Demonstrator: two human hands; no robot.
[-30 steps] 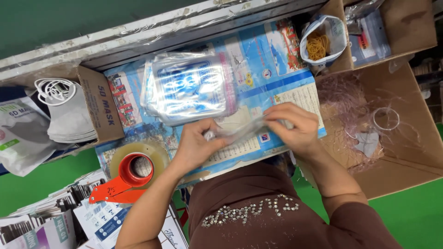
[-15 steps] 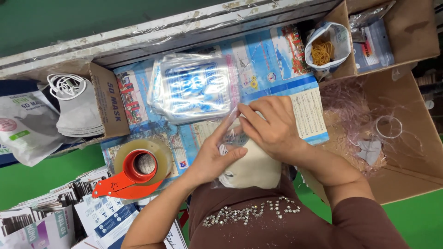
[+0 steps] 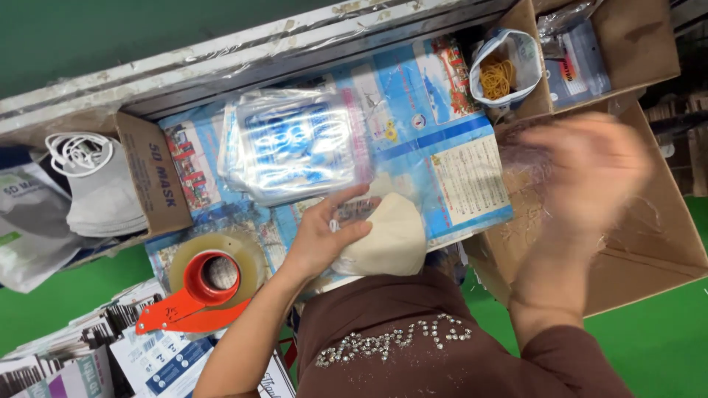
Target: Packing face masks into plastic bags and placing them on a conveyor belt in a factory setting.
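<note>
Left hand (image 3: 324, 239) grips bagged cream folded mask (image 3: 387, 239) mid-frame; blurred right hand (image 3: 590, 173), grip unclear, over brown cardboard box (image 3: 664, 243) at right

Left hand (image 3: 324, 239) closed around a cream-coloured face mask (image 3: 387, 239) in a clear sleeve, thumb and fingers in a grip on its upper edge, resting on the printed blue sheet (image 3: 442, 125) that covers the desk (image 3: 221, 51). Right hand (image 3: 590, 173) blurred, lifted over the open cardboard box (image 3: 664, 243) to the right, fingers spread, nothing visibly held. Just above the left hand, a stack of clear blue-printed packets (image 3: 295, 144). To its left, a tape dispenser (image 3: 210, 284) with an orange-red handle. Further left, a small carton (image 3: 151, 177) with white masks (image 3: 103, 191). At top right, a bag of rubber bands (image 3: 501, 74).
</note>
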